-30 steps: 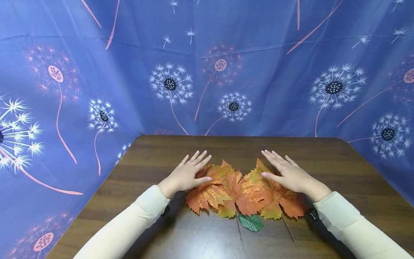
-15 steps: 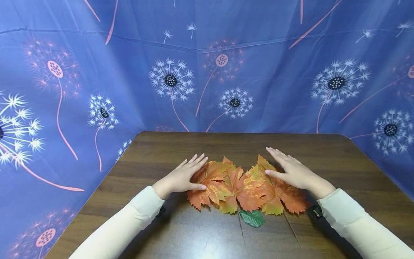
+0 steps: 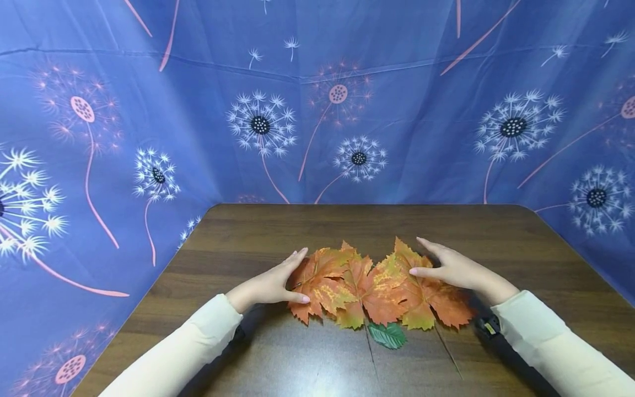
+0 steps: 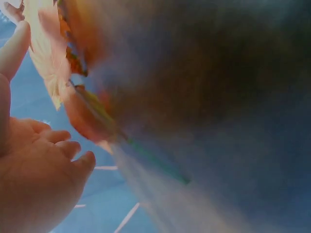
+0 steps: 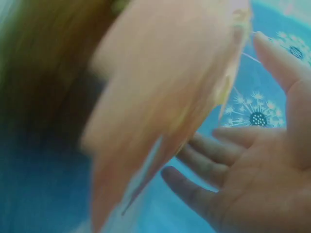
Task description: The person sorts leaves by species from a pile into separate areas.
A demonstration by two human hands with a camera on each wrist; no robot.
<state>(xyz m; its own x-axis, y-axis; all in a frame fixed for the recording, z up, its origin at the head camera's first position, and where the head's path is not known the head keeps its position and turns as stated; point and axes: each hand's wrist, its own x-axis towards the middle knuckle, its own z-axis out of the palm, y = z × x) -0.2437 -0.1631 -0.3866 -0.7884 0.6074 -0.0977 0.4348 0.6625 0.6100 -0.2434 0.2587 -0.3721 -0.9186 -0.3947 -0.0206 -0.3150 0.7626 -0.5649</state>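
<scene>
in the head view, the large orange-and-yellow maple-shaped leaves point(image 3: 369, 295), which look like fabric or plastic, lie in one overlapping row on the dark brown wood-grain worktop point(image 3: 238, 231), between the two hands of a person. the left hand point(image 3: 268, 284) is at the left end of this row, holding nothing; its thumb is spread from the fingers and shows over the edge of the leaf there. the right hand point(image 3: 461, 270) is likewise released, with thumb and fingers apart, above the leaf at the right end. whether the skin touches the leaves, i cannot tell; the right wrist view shows a gap beside the palm. it seems to me that the hands stand so, one at each end with the palms turned inward, because this frames the whole row and leaves its middle uncovered. the leaves probably overlap so that the row makes one continuous band, with the points upward, while two thin dark stems point(image 3: 448, 350) run downward, toward the person. below the middle leaf lies a small green serrated leaf point(image 3: 387, 335), perhaps put low so that it is not hidden by the bigger ones. behind the worktop hangs a blue cloth printed with dandelions point(image 3: 421, 143).
</scene>
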